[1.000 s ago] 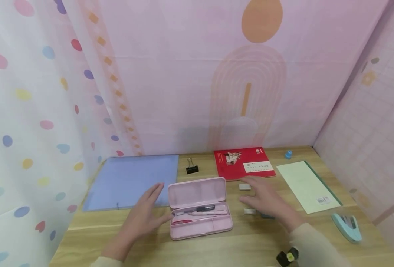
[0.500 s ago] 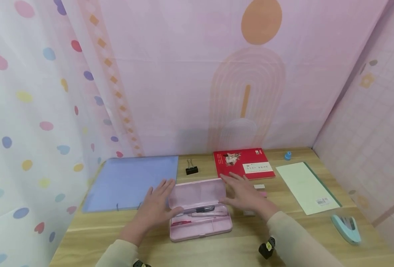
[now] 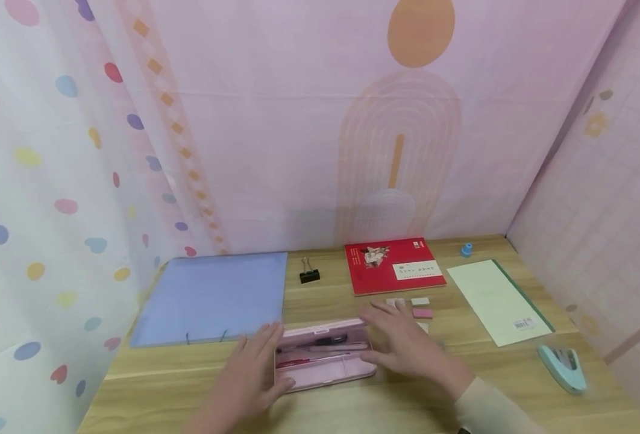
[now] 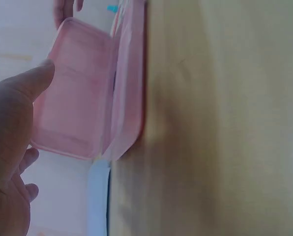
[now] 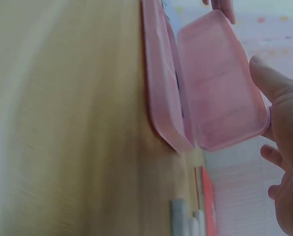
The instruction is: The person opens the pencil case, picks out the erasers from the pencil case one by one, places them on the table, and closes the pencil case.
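A pink pencil case (image 3: 324, 369) lies near the table's front edge, holding several pens (image 3: 320, 346). Its lid (image 3: 320, 329) is tilted forward, about halfway down over the tray. My left hand (image 3: 257, 364) touches the lid's left end with straight fingers, and my right hand (image 3: 398, 340) touches its right end the same way. In the left wrist view my thumb (image 4: 23, 93) sits beside the raised lid (image 4: 77, 93). The right wrist view shows my thumb (image 5: 272, 86) at the edge of the lid (image 5: 220, 83) above the tray (image 5: 161, 83).
A blue folder (image 3: 211, 295) lies at the back left, with a black binder clip (image 3: 310, 276) and a red book (image 3: 393, 267) behind the case. Small erasers (image 3: 420, 301) sit near my right hand. A pale green notebook (image 3: 496, 301) and a teal stapler (image 3: 564, 366) are at the right.
Both hands came in to the ends of the case. The lid has swung from fully open and flat to about halfway down over the tray.
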`<state>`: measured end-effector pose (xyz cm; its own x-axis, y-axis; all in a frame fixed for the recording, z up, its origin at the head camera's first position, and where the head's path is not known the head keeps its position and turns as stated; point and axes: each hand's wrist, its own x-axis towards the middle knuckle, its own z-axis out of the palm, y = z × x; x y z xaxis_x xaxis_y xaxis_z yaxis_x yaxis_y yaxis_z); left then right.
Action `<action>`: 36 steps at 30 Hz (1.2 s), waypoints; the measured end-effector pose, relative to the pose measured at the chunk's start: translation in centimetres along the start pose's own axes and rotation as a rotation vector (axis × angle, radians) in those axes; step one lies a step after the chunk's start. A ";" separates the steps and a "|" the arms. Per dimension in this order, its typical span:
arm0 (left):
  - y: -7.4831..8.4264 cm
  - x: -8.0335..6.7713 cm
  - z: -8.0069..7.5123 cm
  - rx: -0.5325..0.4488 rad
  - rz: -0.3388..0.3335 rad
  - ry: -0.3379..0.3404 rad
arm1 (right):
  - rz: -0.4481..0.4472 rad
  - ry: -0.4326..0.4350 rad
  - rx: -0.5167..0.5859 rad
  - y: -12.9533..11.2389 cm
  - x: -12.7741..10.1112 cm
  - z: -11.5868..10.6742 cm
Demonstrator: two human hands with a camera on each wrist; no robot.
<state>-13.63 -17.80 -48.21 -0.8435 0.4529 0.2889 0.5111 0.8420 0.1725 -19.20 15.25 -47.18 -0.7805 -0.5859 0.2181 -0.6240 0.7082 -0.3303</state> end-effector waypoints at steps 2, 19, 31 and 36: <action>0.5 -0.7 0.3 -0.005 0.025 0.000 | -0.014 0.007 -0.009 -0.4 -0.5 0.3; 3.0 -0.8 4.8 0.033 0.005 -0.218 | 0.024 -0.218 -0.054 -2.6 0.8 6.0; 4.0 -1.2 5.0 0.049 -0.059 -0.201 | 0.010 -0.240 -0.075 -2.9 1.2 5.9; 4.0 -0.9 4.9 0.023 -0.065 -0.175 | 0.017 -0.233 -0.077 -2.8 1.4 5.6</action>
